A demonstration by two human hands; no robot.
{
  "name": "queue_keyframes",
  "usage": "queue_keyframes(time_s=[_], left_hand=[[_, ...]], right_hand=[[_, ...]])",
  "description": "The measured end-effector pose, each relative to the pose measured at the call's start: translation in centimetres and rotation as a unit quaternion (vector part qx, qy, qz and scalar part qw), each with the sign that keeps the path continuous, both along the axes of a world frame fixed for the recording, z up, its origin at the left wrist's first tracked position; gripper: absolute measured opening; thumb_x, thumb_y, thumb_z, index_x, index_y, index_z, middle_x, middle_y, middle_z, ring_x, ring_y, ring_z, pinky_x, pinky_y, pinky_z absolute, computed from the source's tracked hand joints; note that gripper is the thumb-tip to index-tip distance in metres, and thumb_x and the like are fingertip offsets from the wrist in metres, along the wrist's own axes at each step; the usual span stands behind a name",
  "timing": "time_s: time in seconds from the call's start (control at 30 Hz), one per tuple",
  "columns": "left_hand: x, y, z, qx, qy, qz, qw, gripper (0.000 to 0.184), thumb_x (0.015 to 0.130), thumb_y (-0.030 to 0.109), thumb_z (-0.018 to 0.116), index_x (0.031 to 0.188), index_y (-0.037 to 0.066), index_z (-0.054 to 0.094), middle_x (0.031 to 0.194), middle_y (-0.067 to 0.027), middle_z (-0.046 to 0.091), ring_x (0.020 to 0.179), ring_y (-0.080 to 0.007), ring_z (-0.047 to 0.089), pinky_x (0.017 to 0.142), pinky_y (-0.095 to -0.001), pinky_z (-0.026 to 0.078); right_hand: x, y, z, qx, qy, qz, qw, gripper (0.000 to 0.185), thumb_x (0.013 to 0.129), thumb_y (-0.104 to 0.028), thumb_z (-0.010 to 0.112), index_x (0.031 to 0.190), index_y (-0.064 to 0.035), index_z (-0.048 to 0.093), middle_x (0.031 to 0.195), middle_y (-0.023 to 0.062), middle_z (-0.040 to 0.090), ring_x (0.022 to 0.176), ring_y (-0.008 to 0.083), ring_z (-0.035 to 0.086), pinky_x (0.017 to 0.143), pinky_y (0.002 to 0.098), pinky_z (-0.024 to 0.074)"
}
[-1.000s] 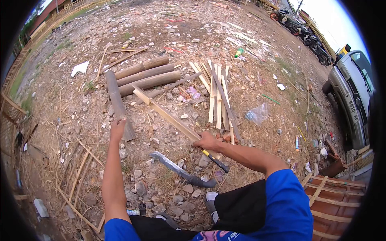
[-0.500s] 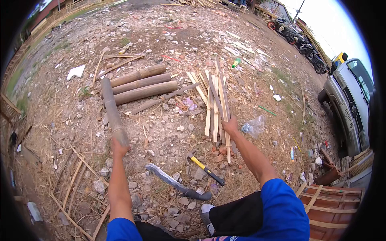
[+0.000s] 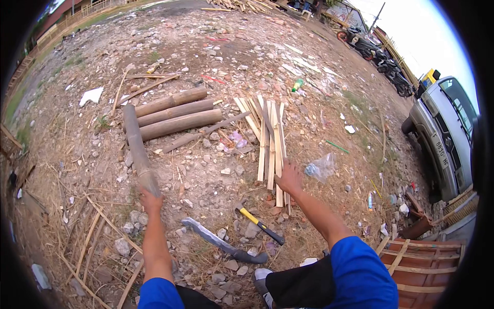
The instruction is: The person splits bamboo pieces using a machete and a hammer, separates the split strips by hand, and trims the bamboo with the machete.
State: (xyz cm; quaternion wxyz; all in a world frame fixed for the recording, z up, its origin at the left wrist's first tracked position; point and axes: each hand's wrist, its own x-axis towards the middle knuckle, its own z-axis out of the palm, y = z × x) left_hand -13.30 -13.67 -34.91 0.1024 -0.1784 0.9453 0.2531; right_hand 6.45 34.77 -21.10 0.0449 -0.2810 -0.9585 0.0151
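My left hand (image 3: 151, 200) is wrapped around the near end of a bamboo pole (image 3: 138, 147), whose far end rests by several thick bamboo lengths (image 3: 177, 112) on the ground. My right hand (image 3: 289, 178) lies at the near end of a pile of split bamboo strips (image 3: 271, 139), its fingers spread and touching or just above them. Between my arms, a machete (image 3: 208, 237) with a dark handle lies on the stones. Just beyond it is a hammer (image 3: 260, 225) with a yellow and black handle.
Rubble and dry grass cover the ground. A clear plastic bag (image 3: 320, 168) lies right of the strips. A bamboo-framed reddish panel (image 3: 424, 268) is at lower right, below a parked silver vehicle (image 3: 445, 139). Loose strips (image 3: 95, 232) lie at left.
My right hand has loosened from the strips it gripped, and its fingers are now spread. Those strips lie flatter on the pile. My left hand still holds the pole.
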Motion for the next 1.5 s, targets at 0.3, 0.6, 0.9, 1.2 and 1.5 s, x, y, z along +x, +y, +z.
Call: queue_keyframes(time_s=[0.3, 0.6, 0.9, 1.2, 1.5], left_hand=[[-6.0, 0.4, -8.3, 0.248, -0.023, 0.025, 0.968, 0.115, 0.056, 0.027, 0.086, 0.145, -0.006, 0.023, 0.126, -0.0265, 0.055, 0.116, -0.0337, 0.056, 0.100, -0.0477, 0.044], [-1.5, -0.7, 7.4, 0.340, -0.047, 0.070, 0.937, 0.059, 0.063, 0.028, 0.085, 0.107, 0.000, 0.057, 0.079, -0.0079, 0.057, 0.052, -0.0170, 0.050, 0.041, -0.0311, 0.037], [2.7, -3.5, 17.3, 0.436, -0.160, 0.019, 0.885, 0.031, 0.075, 0.022, 0.081, 0.089, 0.012, 0.055, 0.062, 0.0026, 0.042, 0.044, -0.0089, 0.034, 0.041, -0.0264, 0.032], [7.4, -4.6, 20.5, 0.437, -0.174, -0.033, 0.882, 0.038, 0.073, 0.024, 0.085, 0.090, 0.008, 0.054, 0.062, 0.0024, 0.043, 0.043, -0.0076, 0.030, 0.039, -0.0242, 0.030], [5.7, -5.0, 19.2, 0.344, -0.163, 0.019, 0.924, 0.037, 0.070, 0.029, 0.083, 0.075, 0.009, 0.052, 0.056, 0.0031, 0.037, 0.041, -0.0090, 0.030, 0.036, -0.0255, 0.027]], right_hand=[[1.5, -4.5, 0.2, -0.001, -0.152, 0.262, 0.953, 0.062, 0.075, -0.021, 0.068, 0.132, -0.0100, 0.046, 0.125, 0.0165, 0.052, 0.115, 0.0350, 0.052, 0.092, 0.0524, 0.0433], [1.8, -10.4, 1.7, -0.006, -0.262, 0.358, 0.896, 0.052, 0.079, -0.030, 0.065, 0.126, -0.0120, 0.054, 0.125, 0.0177, 0.053, 0.120, 0.0378, 0.051, 0.094, 0.0510, 0.0468], [1.4, -16.3, 3.5, -0.058, -0.305, 0.433, 0.846, 0.044, 0.077, -0.026, 0.065, 0.116, -0.0069, 0.060, 0.108, 0.0201, 0.064, 0.104, 0.0372, 0.062, 0.088, 0.0475, 0.0509], [2.2, -19.7, 3.3, -0.063, -0.328, 0.462, 0.822, 0.039, 0.078, -0.027, 0.064, 0.113, -0.0094, 0.065, 0.107, 0.0173, 0.068, 0.102, 0.0359, 0.065, 0.085, 0.0481, 0.0526], [4.5, -20.4, 3.7, -0.065, -0.379, 0.494, 0.780, 0.043, 0.076, -0.027, 0.064, 0.113, -0.0052, 0.064, 0.107, 0.0186, 0.068, 0.103, 0.0373, 0.064, 0.086, 0.0483, 0.0520]])
